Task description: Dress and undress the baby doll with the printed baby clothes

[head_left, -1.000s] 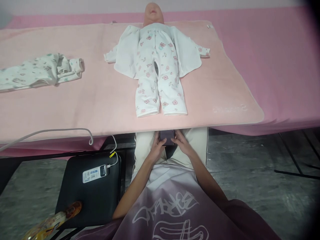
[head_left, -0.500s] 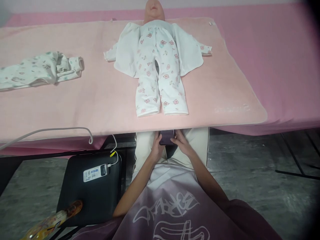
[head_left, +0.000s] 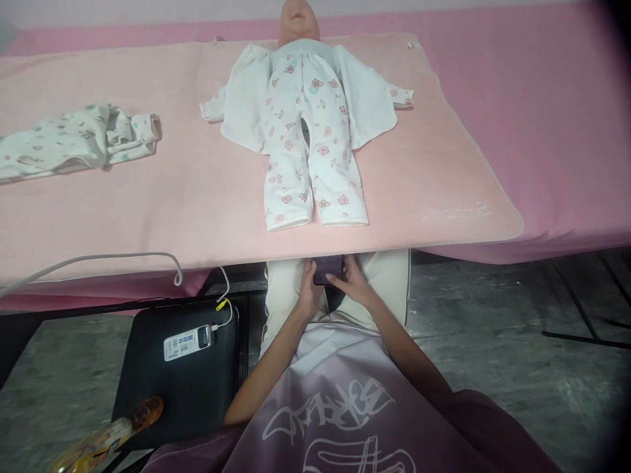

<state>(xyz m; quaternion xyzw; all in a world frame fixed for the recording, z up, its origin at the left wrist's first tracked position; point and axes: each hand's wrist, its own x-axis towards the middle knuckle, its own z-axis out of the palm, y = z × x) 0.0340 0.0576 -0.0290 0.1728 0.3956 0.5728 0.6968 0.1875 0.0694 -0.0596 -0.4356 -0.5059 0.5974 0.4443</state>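
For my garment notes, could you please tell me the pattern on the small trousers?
The small trousers are white with scattered, mostly pinkish motifs, clearest in the head view.

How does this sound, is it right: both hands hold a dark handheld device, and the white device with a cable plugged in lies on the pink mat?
One thing is wrong: the head view shows the white device lying on the black seat, not on the pink mat. The left hand and right hand do hold the dark handheld device.

- Doll's head (head_left: 298,22) is lying at the mat (head_left: 434,171)'s far edge
- Cable (head_left: 133,254) is curving over its near edge
- White device (head_left: 188,342) is resting toward the black seat (head_left: 197,394)'s far edge
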